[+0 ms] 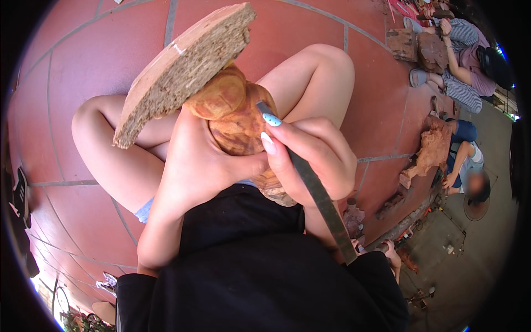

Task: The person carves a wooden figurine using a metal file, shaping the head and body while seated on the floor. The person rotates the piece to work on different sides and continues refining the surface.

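Bright, soft light — heavy fisheye curvature

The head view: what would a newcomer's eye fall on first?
Probably the big, rough-edged wooden slab, above and left of centre, by the smooth carving in the left hand. Next, the flat metal tool in the right hand, slanting down rightward from the carving. At far right, other people appear sideways.

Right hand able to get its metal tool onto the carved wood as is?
Likely yes: the right hand holds the metal tool with its tip at the carved wood; the left hand grips the left side, leaving that spot uncovered.
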A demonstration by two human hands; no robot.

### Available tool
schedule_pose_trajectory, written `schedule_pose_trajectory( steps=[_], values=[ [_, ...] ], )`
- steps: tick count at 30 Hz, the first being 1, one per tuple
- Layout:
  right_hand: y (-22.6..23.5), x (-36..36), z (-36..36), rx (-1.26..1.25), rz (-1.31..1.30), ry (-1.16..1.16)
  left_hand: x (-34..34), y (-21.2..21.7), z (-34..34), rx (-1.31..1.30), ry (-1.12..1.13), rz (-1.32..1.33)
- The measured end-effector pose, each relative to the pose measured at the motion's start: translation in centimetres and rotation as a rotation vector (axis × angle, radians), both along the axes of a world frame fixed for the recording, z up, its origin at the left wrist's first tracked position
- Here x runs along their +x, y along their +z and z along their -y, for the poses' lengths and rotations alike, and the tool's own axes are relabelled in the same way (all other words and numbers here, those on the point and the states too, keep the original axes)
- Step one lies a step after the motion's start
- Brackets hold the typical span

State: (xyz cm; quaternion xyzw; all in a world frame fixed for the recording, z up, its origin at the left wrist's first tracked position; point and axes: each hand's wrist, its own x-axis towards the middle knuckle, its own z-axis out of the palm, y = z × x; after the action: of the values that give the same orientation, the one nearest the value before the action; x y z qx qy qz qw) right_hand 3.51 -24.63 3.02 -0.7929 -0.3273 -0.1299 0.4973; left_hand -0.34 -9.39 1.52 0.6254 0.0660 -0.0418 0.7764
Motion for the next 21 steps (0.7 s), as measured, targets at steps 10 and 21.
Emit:
schedule_pose_trajectory(
  steps=[10, 21],
  values=[
    [-0.1, -0.7, 1.3, -0.025, -0.068, 0.021, 0.0, 0.3, 0.3, -0.060, 0.055, -0.086],
    [0.7, 0.0, 1.2, -0.043, -0.024, 0.036, 0.0, 0.3, 0.5, -0.062, 0.057, -0.123]
  ],
)
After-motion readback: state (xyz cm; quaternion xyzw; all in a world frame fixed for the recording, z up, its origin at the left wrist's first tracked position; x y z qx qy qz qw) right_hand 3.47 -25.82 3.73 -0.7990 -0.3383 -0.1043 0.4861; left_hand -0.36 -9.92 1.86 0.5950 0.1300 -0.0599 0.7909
